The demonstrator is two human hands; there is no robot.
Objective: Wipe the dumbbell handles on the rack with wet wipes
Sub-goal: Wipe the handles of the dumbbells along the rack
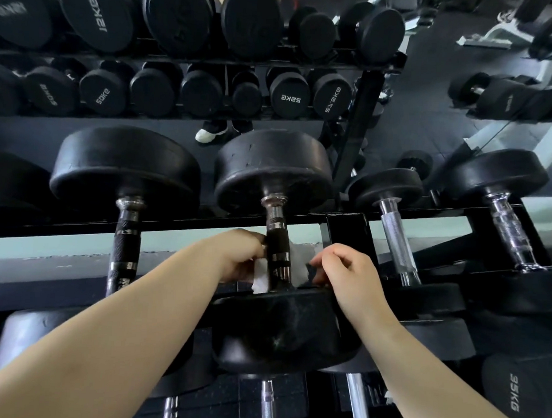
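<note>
A big black dumbbell lies on the rack (345, 227) in the middle of the head view, its dark knurled handle (277, 241) running away from me. A white wet wipe (299, 264) passes behind and under that handle. My left hand (238, 255) pinches the wipe's left end just left of the handle. My right hand (345, 271) pinches the wipe's right end on the other side. The near head of the dumbbell (281, 330) hides the lower part of the handle.
More dumbbells lie to either side: a dark-handled one (124, 242) at left, two with chrome handles (394, 240) at right. A lower shelf holds others, one marked 35KG (514, 397). A mirror behind the rack reflects dumbbells and a shoe (208, 134).
</note>
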